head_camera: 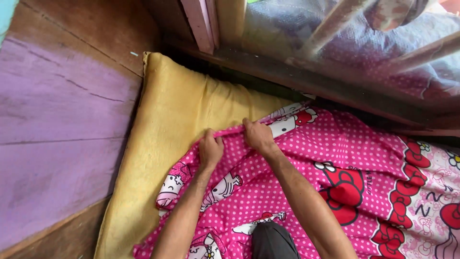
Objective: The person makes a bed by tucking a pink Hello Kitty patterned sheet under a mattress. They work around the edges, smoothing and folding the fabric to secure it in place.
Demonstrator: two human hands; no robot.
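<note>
Dark grey rounded shape [273, 241], bottom edge of view, nearest the camera; what it is cannot be told. It lies over the pink sheet, between the two forearms.

Sheet [306, 192]: bright pink cloth with small white dots, printed with white cartoon cats and large red bows; a paler pink panel at the far right. Spread rumpled over the right and lower part of the mattress, its upper left edge bunched into a ridge where both hands take it.

Left hand [211, 149]: bare, knuckles up, grip closed on a pinch of the sheet's edge, fingers curled under the fold.

Right hand [258, 135]: bare, just beside the left, a little further from the camera; grip likewise closed on the same ridge of sheet, thumb side toward the left hand. The two hands are near each other but do not touch.

Mattress [172, 110]: mustard-yellow, coarse woven cover, rounded corner at upper left; uncovered along its left side and top.

Floor [57, 124]: worn boards, painted purple in a broad band, bare brown wood above and below it, touching the mattress on the left.

Dark wooden rail [306, 79] runs diagonally behind the mattress; beyond it pale netting [383, 52] over slanted wooden bars.
</note>
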